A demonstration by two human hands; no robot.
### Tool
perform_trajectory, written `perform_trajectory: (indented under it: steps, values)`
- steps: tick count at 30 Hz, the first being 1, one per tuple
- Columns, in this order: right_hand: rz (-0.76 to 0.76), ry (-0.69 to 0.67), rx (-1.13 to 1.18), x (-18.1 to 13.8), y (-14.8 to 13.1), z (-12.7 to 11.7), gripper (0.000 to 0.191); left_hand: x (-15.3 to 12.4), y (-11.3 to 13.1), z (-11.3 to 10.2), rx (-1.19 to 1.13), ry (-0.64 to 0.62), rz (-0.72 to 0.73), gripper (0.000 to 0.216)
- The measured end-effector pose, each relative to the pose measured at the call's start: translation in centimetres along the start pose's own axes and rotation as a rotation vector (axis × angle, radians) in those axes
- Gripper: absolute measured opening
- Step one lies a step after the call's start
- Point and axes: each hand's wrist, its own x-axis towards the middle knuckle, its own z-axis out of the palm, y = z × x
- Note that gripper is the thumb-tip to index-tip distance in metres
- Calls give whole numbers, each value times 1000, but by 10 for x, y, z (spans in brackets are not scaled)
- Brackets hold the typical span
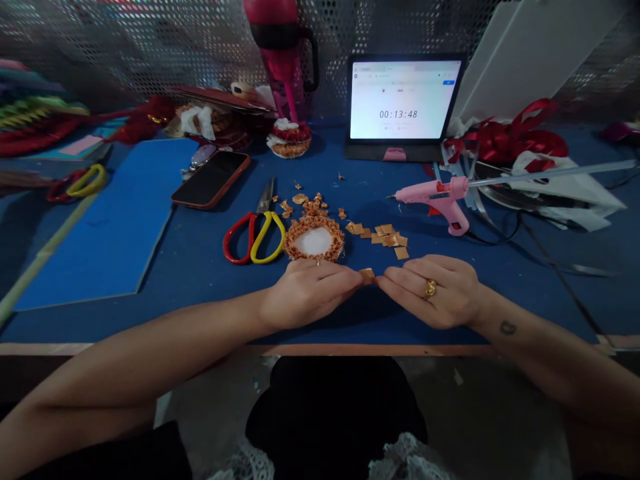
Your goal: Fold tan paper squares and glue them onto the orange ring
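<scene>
My left hand (305, 290) and my right hand (435, 290) meet near the table's front edge, both pinching a small orange paper piece (367, 274) between their fingertips. The right hand wears a gold ring. Just beyond the left hand lies a round ornament (314, 240) with an orange ruffled rim and white centre. More small orange squares (385, 235) and scraps lie scattered to its right and behind it.
Red-and-yellow scissors (254, 233) lie left of the ornament, a phone (211, 179) beyond them. A pink glue gun (440, 200) stands at right, its cord trailing. A tablet (403, 100) showing a timer, a pink bottle (283, 60), red ribbons (515, 137) and a blue sheet (120, 220) surround.
</scene>
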Motion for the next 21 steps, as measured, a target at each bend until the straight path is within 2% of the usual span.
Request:
perform_trajectory:
  steps: [3,9,14,17,21]
  values:
    - [-6,39,1,0,0,0,15,0,0,1,-17,36,23,7]
    - [-13,10,-5,1,-1,0,13,2,-1,0,-36,8,57,6]
    - [4,26,20,1,1,-1,13,0,-3,-1,-81,53,79,9]
    - [124,44,121,0,2,1,14,1,-3,-3,-84,63,79,9]
    - [469,26,372,1,5,7,13,5,-2,-10,-72,63,60,8]
